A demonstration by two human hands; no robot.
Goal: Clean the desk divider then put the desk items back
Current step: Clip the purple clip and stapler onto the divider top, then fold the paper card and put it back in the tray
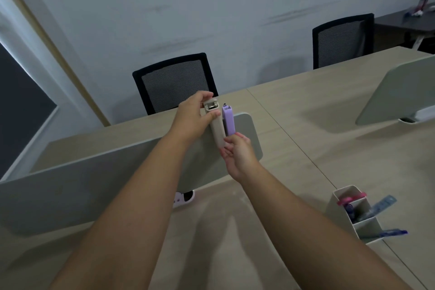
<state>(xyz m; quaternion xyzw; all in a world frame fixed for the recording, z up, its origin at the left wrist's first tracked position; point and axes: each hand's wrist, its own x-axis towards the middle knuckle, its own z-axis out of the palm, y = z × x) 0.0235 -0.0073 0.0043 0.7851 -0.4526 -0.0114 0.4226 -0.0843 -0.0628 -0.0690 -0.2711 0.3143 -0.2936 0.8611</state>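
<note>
A grey desk divider [94,179] stands across the wooden desk [329,125] in front of me. Above its right end I hold two staplers upright, side by side. My left hand [193,117] grips the top of the beige stapler [216,129]. My right hand [237,155] holds the lower ends, its fingers on the purple stapler [228,122] and touching the beige one. A white clamp foot [184,198] shows under the divider's lower edge.
A white pen holder [341,207] with pens, a ruler and a pink item stands at the right on the desk. A second divider [395,92] stands at the far right. Two black mesh chairs [174,82] are behind the desk, by the wall.
</note>
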